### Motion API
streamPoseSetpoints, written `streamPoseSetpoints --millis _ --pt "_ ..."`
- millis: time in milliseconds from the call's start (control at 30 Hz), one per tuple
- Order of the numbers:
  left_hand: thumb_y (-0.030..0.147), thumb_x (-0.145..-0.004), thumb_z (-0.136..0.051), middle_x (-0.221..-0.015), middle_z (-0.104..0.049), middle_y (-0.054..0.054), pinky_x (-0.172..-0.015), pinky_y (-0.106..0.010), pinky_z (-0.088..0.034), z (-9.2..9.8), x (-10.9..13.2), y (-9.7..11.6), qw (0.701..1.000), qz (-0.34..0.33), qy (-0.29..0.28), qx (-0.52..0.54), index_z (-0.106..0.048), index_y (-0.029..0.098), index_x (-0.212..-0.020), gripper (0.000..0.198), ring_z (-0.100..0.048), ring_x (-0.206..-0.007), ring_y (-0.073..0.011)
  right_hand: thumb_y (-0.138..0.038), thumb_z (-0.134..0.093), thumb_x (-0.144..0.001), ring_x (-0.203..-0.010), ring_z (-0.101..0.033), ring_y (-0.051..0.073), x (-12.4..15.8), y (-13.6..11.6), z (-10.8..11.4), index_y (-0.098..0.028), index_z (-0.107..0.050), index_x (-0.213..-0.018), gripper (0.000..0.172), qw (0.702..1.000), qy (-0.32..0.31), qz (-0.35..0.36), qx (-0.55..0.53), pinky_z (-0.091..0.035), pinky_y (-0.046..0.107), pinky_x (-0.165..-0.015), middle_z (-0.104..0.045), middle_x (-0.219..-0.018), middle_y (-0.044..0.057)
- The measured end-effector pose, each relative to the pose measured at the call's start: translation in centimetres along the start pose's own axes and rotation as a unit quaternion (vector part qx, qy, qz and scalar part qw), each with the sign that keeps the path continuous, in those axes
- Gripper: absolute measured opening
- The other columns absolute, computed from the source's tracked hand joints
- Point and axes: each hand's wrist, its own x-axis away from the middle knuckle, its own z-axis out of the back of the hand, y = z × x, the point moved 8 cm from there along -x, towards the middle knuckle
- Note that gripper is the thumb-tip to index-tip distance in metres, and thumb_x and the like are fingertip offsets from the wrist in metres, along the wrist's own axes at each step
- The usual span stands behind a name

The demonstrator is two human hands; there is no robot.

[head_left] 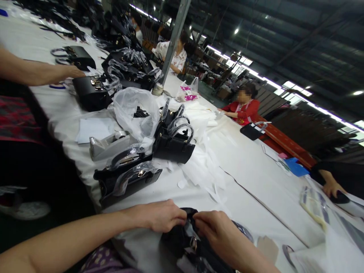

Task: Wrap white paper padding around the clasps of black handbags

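Observation:
A black handbag (176,240) with a metal clasp lies in front of me at the table's near edge. My left hand (165,216) is closed, pinching the bag's upper edge. On the other side of the same opening, my right hand (212,227) grips the rim with curled fingers. Some clear wrapping shows between the hands. Part of the bag is hidden beneath my right hand and forearm. Just beyond my left arm rests another black handbag (127,182), its handles wrapped in clear plastic.
Further up the white-covered table (241,163) stand more black handbags (174,148), a tape dispenser (106,146) and a clear plastic bag (136,102). A co-worker's arm (42,72) reaches in at left. Another person's hand (334,187) is at right. A metal post (174,41) rises behind.

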Motion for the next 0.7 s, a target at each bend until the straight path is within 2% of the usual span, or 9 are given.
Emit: streamPoseSetpoints --millis 100,233,333,400,533,600,700 --pt "0.023 -0.094 -0.045 -0.084 -0.069 -0.004 -0.066 -0.024 -0.045 -0.1 0.0 0.1 1.0 0.003 0.003 -0.002 -0.062 0.019 -0.09 0.018 -0.065 -0.076 -0.0195 -0.011 -0.042 -0.079 -0.06 -0.053 0.012 -0.2 -0.3 -0.8 -0.019 -0.062 -0.07 0.023 1.0 -0.008 0.014 -0.022 -0.033 0.021 -0.055 -0.061 -0.063 -0.001" --pt "0.021 -0.095 -0.043 -0.088 -0.07 -0.004 -0.069 -0.026 -0.045 -0.2 0.2 0.0 1.0 0.007 0.007 0.004 -0.063 0.02 -0.092 0.02 -0.065 -0.082 -0.0203 -0.005 -0.046 -0.065 -0.062 -0.057 0.014 -1.5 0.9 -2.8 -0.017 -0.061 -0.067 0.019 0.998 0.025 -0.033 -0.041 -0.034 0.021 -0.054 -0.064 -0.062 0.001" --pt "0.022 -0.096 -0.041 -0.09 -0.07 -0.004 -0.072 -0.026 -0.045 -0.4 0.3 0.0 1.0 0.01 0.012 0.009 -0.064 0.019 -0.092 0.023 -0.065 -0.083 -0.02 -0.005 -0.048 -0.066 -0.065 -0.061 0.015 -1.7 1.7 -3.4 -0.016 -0.064 -0.075 0.021 0.992 0.046 -0.061 -0.098 -0.039 0.021 -0.057 -0.068 -0.069 0.002" --pt "0.023 -0.097 -0.04 -0.091 -0.069 -0.005 -0.074 -0.026 -0.045 -0.5 0.2 -0.1 1.0 0.01 0.016 0.009 -0.064 0.019 -0.092 0.024 -0.064 -0.085 -0.0204 -0.006 -0.047 -0.071 -0.069 -0.063 0.015 -1.1 1.6 -3.0 -0.016 -0.066 -0.083 0.025 0.989 0.039 -0.045 -0.134 -0.042 0.021 -0.06 -0.07 -0.073 0.002" --pt "0.024 -0.097 -0.043 -0.097 -0.067 -0.005 -0.084 -0.026 -0.045 -0.4 0.2 0.3 1.0 -0.006 0.027 0.012 -0.064 0.019 -0.094 0.022 -0.062 -0.093 -0.0201 -0.02 -0.045 -0.087 -0.077 -0.065 0.017 2.0 1.6 -0.7 -0.022 -0.067 -0.106 0.029 0.985 0.03 -0.001 -0.171 -0.048 0.024 -0.067 -0.072 -0.086 0.002" --pt "0.024 -0.097 -0.043 -0.097 -0.064 -0.004 -0.085 -0.025 -0.045 -0.2 0.2 0.8 0.999 -0.014 0.031 0.015 -0.064 0.019 -0.093 0.022 -0.061 -0.093 -0.0186 -0.031 -0.047 -0.09 -0.077 -0.067 0.019 4.2 3.1 0.6 -0.023 -0.066 -0.11 0.029 0.981 0.052 -0.025 -0.187 -0.05 0.026 -0.067 -0.072 -0.085 0.003" --pt "0.022 -0.096 -0.046 -0.103 -0.061 -0.005 -0.088 -0.025 -0.045 0.2 0.4 1.4 0.998 -0.01 0.054 0.035 -0.065 0.02 -0.095 0.019 -0.059 -0.095 -0.0179 -0.046 -0.05 -0.087 -0.081 -0.069 0.023 7.9 6.6 1.5 -0.021 -0.066 -0.112 0.039 0.965 0.104 -0.097 -0.221 -0.054 0.03 -0.071 -0.073 -0.088 0.007"
